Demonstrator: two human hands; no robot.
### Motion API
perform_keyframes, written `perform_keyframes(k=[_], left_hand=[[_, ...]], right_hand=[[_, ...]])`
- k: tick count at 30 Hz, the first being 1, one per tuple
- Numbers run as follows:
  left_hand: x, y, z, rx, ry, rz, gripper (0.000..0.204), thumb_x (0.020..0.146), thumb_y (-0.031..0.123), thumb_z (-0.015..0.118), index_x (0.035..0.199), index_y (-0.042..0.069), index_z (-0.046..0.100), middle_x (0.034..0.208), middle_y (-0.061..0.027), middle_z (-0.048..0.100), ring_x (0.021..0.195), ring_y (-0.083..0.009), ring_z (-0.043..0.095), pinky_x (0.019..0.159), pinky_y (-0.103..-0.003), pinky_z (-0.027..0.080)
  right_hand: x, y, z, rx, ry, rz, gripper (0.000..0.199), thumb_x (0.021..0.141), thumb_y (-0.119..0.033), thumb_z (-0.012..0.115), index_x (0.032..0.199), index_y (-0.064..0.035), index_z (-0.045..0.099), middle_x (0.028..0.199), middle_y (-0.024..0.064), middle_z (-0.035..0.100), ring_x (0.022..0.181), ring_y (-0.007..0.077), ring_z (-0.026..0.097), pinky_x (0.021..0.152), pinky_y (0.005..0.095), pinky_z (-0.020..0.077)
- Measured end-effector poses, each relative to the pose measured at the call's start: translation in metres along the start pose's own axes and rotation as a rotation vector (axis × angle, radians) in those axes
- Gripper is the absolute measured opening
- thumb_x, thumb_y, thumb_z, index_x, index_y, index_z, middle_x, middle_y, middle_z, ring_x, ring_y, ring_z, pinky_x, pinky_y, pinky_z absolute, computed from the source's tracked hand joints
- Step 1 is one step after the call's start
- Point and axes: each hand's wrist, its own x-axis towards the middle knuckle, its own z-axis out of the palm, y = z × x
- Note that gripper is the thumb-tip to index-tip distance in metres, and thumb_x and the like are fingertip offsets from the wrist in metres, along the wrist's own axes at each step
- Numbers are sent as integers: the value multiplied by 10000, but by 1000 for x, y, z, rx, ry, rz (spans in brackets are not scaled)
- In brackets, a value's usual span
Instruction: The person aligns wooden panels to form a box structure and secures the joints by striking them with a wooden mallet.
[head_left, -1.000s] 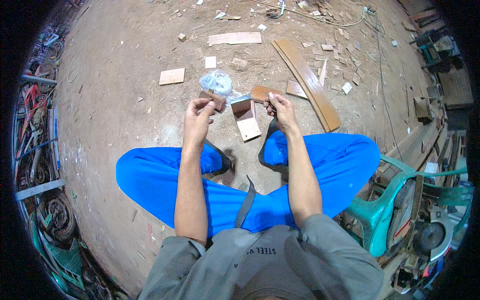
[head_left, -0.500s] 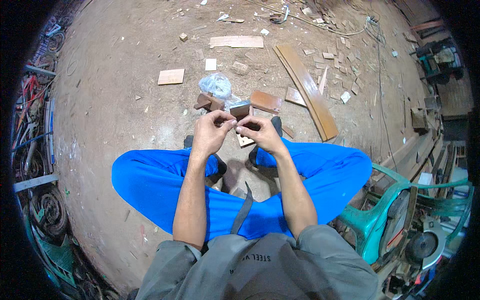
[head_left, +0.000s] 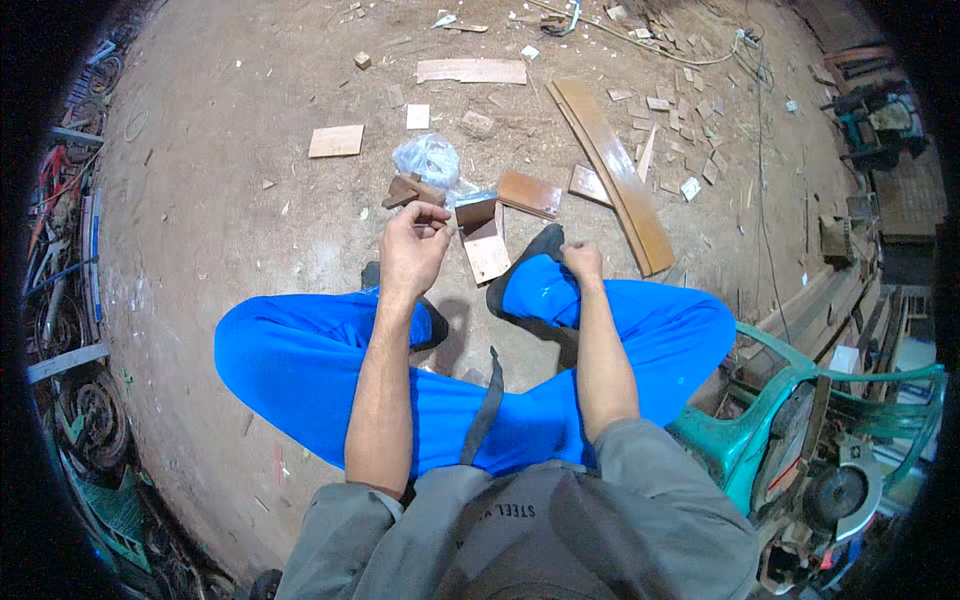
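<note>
- L-shaped wooden piece (head_left: 487, 256): I'd best steady it while working.
- Left hand (head_left: 414, 250): fingertips nearly meeting; I can't tell if anything's pinched.
- Right hand (head_left: 583, 262): curled; any contents hidden.

Looking down now at the grey short-sleeved fabric shirt (head_left: 545, 550), and catching a short row of black, blocky capital lettering (head_left: 512, 511) across its front, upside down from up here! Losing one end of it in the shadowed folds. Spotting, lower in view, another black mark (head_left: 459, 545), too small to make out.
</note>
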Motion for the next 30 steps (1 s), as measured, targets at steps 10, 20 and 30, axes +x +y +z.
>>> perform_keyframes(k=[10,20,30], left_hand=[[10,0,9,-8,-47,172,209,819,-11,660,1026,0,687,946,-112,724,876,-171,689,810,-301,530],[7,-12,3,-131,-141,-47,92,916,-11,594,990,-14,649,830,-98,713,754,-119,681,654,-251,537],[13,-28,34,-103,-225,30,176,922,-17,508,1020,-2,653,823,-91,637,672,-156,684,581,-276,511]], right_hand=[[-2,-36,39,-93,338,-434,383,762,-109,638,1095,66,566,1100,261,575,1077,435,529,958,525,424],[76,-106,90,-454,-97,-453,644,814,-118,601,1422,-10,419,1493,237,367,1430,400,280,1155,541,240],[113,-102,72,-475,-77,-432,652,752,-148,749,1331,-73,457,1358,167,507,1305,367,453,1071,601,302]])
